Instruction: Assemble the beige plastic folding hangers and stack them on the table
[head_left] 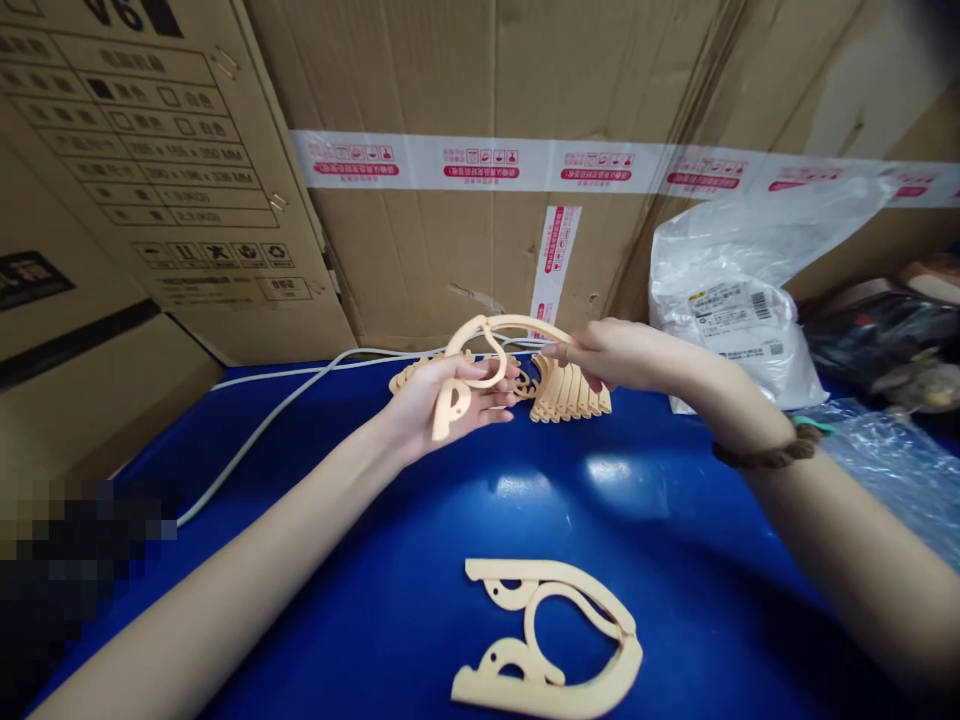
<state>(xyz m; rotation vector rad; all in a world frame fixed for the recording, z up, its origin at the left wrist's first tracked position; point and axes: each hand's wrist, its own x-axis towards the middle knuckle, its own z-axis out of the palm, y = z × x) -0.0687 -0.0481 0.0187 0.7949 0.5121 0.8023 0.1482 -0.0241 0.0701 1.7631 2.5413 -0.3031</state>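
Observation:
A cream plastic folding hanger [516,322] is held up between both hands above the blue table. My left hand [442,405] is palm up, its thumb over the hanger's curved part and its fingers partly stretched beneath. The hanger's notched end hangs over that wrist. My right hand [611,352] is closed around the other arm of the hanger. Nearer to me, a second folding hanger [626,640] lies folded on the table, both hands apart from it. Behind the hands stand several similar cream hanger pieces [571,390] in a row, partly hidden.
Large cardboard boxes [420,80] wall off the back and left of the blue table [360,590]. A white cable [281,405] runs along the left and back. At right are a labelled plastic bag [731,310] and crumpled clear wrap [877,470].

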